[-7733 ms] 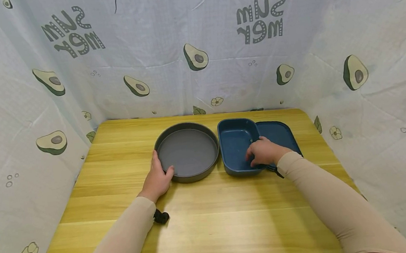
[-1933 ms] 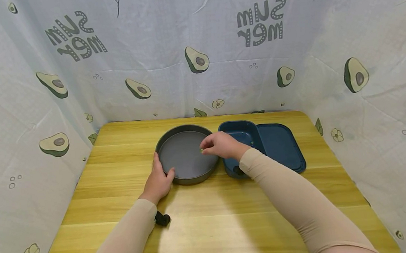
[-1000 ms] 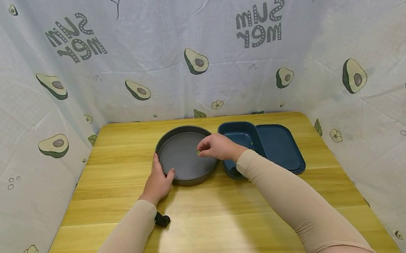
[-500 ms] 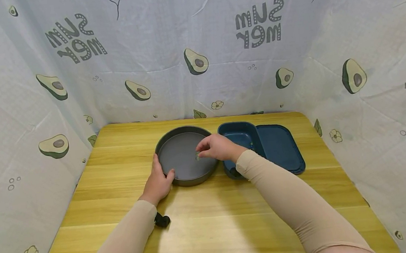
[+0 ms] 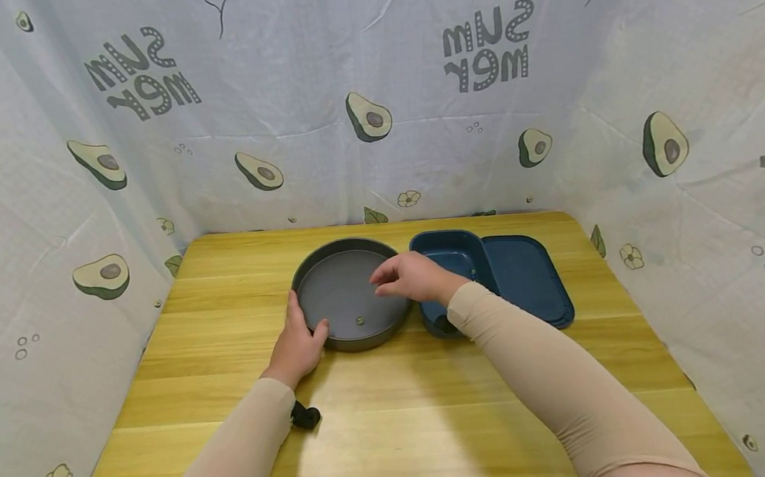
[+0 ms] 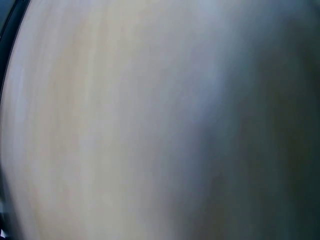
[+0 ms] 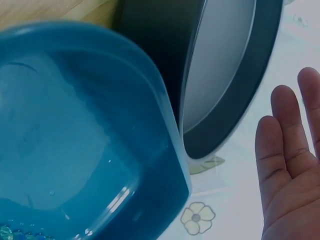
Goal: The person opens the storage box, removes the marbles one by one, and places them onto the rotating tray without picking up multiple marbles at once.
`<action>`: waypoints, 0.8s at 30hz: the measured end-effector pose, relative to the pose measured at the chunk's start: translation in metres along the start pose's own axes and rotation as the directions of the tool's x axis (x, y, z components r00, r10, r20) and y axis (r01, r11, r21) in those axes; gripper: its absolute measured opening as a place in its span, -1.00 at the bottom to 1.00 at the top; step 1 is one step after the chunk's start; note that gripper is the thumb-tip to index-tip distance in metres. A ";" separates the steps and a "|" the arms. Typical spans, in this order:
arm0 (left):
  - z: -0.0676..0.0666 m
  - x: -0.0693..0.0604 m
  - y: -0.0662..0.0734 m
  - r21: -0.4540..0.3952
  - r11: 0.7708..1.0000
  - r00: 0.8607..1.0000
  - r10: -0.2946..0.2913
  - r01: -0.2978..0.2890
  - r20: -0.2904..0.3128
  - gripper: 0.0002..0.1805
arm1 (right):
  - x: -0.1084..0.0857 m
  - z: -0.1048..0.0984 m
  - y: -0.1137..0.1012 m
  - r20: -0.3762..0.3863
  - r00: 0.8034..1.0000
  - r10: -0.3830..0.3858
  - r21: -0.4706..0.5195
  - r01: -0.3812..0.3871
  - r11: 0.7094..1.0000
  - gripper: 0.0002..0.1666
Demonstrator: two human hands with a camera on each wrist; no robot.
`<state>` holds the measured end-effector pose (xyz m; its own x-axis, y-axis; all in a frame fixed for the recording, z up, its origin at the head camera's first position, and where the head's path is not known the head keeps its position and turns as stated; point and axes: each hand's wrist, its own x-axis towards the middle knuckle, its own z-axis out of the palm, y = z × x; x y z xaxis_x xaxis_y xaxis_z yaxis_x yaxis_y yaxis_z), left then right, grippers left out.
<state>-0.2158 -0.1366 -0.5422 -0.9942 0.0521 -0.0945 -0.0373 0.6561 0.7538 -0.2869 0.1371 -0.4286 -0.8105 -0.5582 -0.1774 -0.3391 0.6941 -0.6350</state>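
Right hand (image 5: 409, 276): fingers parted and free, above the round grey pan (image 5: 335, 286) | Small greenish bead (image 5: 359, 321): on the pan floor, apart from the right fingertips, slightly left and nearer the person | Left hand (image 5: 294, 349): thumb and fingers grasping the pan's near-left rim.

Wood tbl (image 5: 376, 441), white cloth (image 5: 308, 60) behind w/ avocado prints (image 5: 370, 116) & backwards "summer" txt (image 5: 484, 40).

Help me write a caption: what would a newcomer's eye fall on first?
Probably the big gray pan, on the table left of a blue box, the left hand holding its near left side and the right hand above its right. Then the avocado-print curtain behind the table.
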 end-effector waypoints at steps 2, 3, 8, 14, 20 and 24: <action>0.000 0.000 0.000 0.004 1.000 1.000 0.002 -0.002 0.003 0.08 | -0.002 -0.002 0.000 0.004 1.000 0.008 0.009 -0.008 1.000 -0.58; 0.000 0.000 0.000 0.006 1.000 1.000 0.001 -0.001 0.002 0.08 | -0.002 -0.003 0.001 0.006 1.000 0.013 0.012 -0.013 1.000 -0.58; -0.001 -0.001 0.001 0.000 1.000 1.000 0.000 0.000 -0.003 0.08 | -0.007 -0.008 0.007 0.011 0.999 0.033 0.004 -0.033 0.999 -0.57; -0.002 -0.002 0.002 0.001 1.000 1.000 -0.006 0.006 -0.002 0.08 | -0.017 -0.014 0.021 0.006 0.998 0.055 -0.046 -0.055 0.997 -0.53; -0.002 -0.003 0.002 0.014 1.000 1.000 0.002 -0.002 -0.001 0.08 | -0.030 -0.020 0.038 0.014 0.998 0.066 -0.149 -0.063 0.987 -0.58; -0.002 -0.003 0.002 0.014 1.000 1.000 0.006 -0.006 0.000 0.08 | -0.040 -0.024 0.051 0.033 0.996 0.087 -0.209 -0.078 0.975 -0.58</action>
<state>-0.2134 -0.1370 -0.5386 -0.9944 0.0560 -0.0894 -0.0294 0.6664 0.7451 -0.2830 0.2059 -0.4361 -0.8208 -0.5105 -0.2563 -0.3670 0.8151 -0.4482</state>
